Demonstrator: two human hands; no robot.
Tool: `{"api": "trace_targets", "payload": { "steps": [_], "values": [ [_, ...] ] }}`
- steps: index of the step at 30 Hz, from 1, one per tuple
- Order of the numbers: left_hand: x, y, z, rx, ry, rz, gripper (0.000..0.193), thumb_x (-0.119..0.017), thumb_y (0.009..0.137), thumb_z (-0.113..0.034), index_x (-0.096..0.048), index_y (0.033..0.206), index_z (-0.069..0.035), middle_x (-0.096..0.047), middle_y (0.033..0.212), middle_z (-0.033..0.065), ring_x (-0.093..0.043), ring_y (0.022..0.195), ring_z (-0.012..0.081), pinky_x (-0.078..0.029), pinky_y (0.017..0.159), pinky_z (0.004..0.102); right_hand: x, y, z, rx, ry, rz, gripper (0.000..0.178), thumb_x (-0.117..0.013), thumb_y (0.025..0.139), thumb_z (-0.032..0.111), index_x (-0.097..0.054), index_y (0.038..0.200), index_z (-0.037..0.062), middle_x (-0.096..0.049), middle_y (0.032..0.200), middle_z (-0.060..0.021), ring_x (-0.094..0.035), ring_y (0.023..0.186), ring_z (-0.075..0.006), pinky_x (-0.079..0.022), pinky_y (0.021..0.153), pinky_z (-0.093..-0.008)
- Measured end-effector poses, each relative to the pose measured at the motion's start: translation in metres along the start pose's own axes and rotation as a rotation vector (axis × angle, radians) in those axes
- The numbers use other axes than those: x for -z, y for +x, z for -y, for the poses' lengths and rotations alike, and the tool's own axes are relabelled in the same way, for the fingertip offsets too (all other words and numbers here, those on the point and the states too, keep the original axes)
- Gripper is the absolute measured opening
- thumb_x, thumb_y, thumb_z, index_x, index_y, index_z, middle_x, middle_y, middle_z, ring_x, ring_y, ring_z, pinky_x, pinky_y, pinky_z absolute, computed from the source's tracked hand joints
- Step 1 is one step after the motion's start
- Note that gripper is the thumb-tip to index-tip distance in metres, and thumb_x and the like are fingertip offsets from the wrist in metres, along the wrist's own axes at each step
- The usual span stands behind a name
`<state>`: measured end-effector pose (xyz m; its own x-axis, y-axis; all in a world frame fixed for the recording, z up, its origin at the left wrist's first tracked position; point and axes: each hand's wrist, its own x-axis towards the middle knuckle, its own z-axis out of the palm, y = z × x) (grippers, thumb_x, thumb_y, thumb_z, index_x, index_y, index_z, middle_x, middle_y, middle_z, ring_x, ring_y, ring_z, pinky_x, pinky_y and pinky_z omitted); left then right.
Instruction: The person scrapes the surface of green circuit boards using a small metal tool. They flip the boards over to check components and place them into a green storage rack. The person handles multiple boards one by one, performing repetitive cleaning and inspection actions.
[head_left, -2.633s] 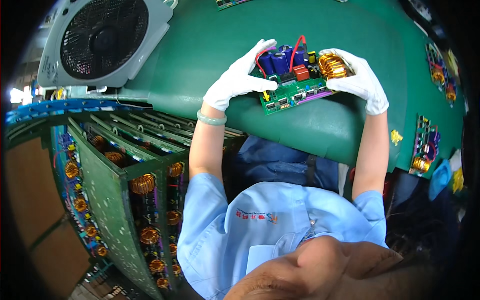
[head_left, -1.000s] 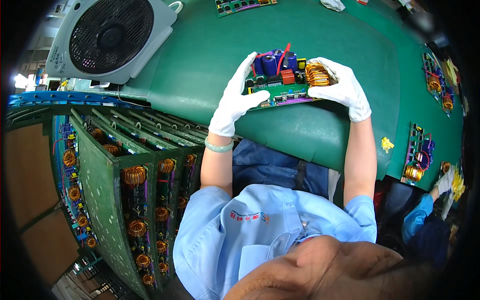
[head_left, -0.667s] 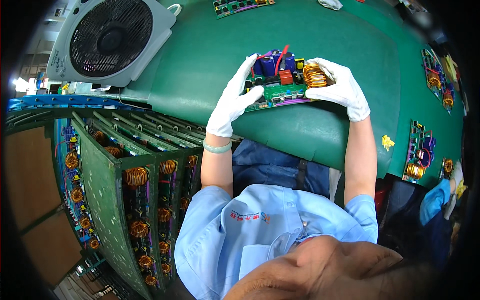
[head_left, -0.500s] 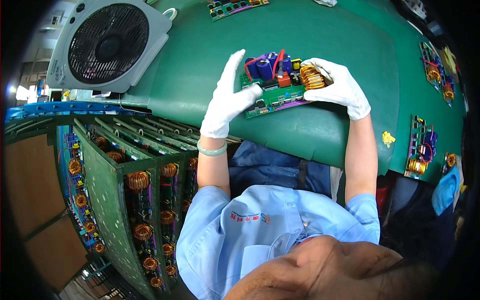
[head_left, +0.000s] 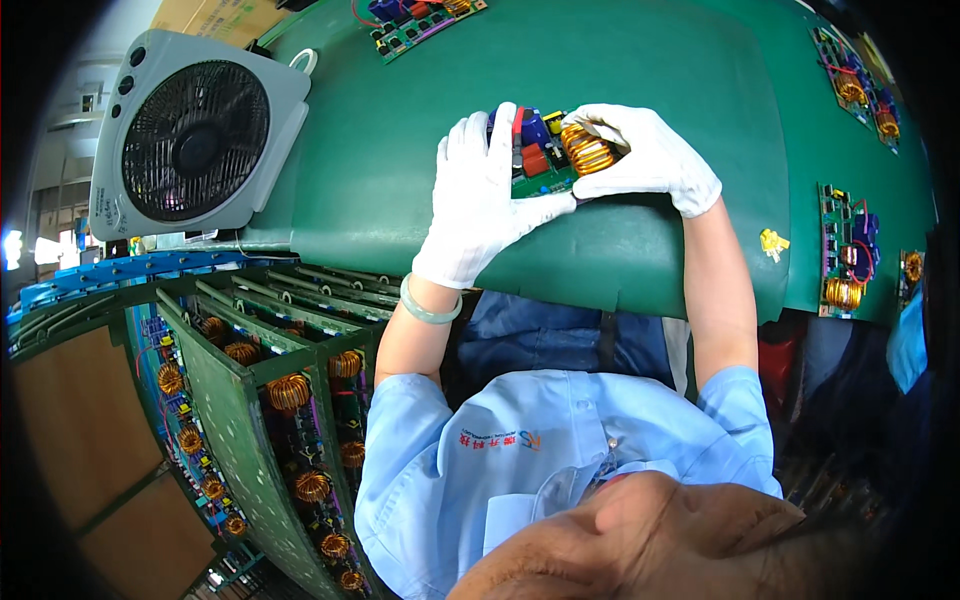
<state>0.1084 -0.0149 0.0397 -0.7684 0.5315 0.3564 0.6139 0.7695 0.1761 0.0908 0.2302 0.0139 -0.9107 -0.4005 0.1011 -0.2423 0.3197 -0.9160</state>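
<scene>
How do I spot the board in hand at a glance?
From the large grey fan, go right across the green tabletop to its near edge. There is a green board with blue cylinders and a red block, partly hidden by a white-gloved left hand. Unlike other boards nearby, its copper coil is gripped by the right hand.

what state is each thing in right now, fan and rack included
Left hand: gloved, thumb spread from fingers
Right hand: gloved, curled around copper coil
Circuit board: partly hidden by left hand
Fan: running or off, cannot tell
Rack: loaded with boards
Bracelet: worn
</scene>
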Motion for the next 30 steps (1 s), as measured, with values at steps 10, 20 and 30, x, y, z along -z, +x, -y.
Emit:
{"api": "trace_targets", "payload": {
  "steps": [10, 20, 30],
  "values": [
    [-0.003, 0.001, 0.001, -0.022, 0.007, -0.035, 0.087, -0.080, 0.072, -0.052, -0.047, 0.137, -0.004, -0.054, 0.121, 0.0239, -0.053, 0.109, 0.0399, -0.043, 0.095, 0.0492, -0.003, -0.002, 0.002, 0.044, -0.068, -0.018, 0.077, -0.091, 0.062, 0.042, -0.064, 0.121, -0.0002, -0.068, 0.112, -0.0167, -0.066, 0.103, -0.0269, -0.050, 0.093, -0.0329],
    [0.005, 0.009, 0.013, 0.073, -0.166, 0.069, 0.068, -0.077, 0.078, -0.034, -0.053, 0.132, 0.000, -0.058, 0.121, 0.0226, -0.056, 0.107, 0.0371, -0.045, 0.094, 0.0458, -0.005, -0.002, 0.005, 0.046, -0.090, -0.029, 0.077, -0.091, 0.062, 0.042, -0.063, 0.121, -0.0002, -0.069, 0.111, -0.0164, -0.067, 0.100, -0.0264, -0.050, 0.092, -0.0328],
    [0.004, -0.015, 0.034, 0.027, -0.355, 0.132, 0.104, -0.085, 0.061, -0.059, -0.047, 0.142, -0.006, -0.042, 0.147, 0.0233, -0.039, 0.136, 0.0418, -0.034, 0.113, 0.0491, 0.002, -0.003, 0.005, -0.005, -0.033, 0.043, 0.074, -0.093, 0.063, 0.023, -0.060, 0.124, -0.0011, -0.067, 0.114, -0.0107, -0.061, 0.103, -0.0142, -0.048, 0.096, -0.0297]
  ]
}}
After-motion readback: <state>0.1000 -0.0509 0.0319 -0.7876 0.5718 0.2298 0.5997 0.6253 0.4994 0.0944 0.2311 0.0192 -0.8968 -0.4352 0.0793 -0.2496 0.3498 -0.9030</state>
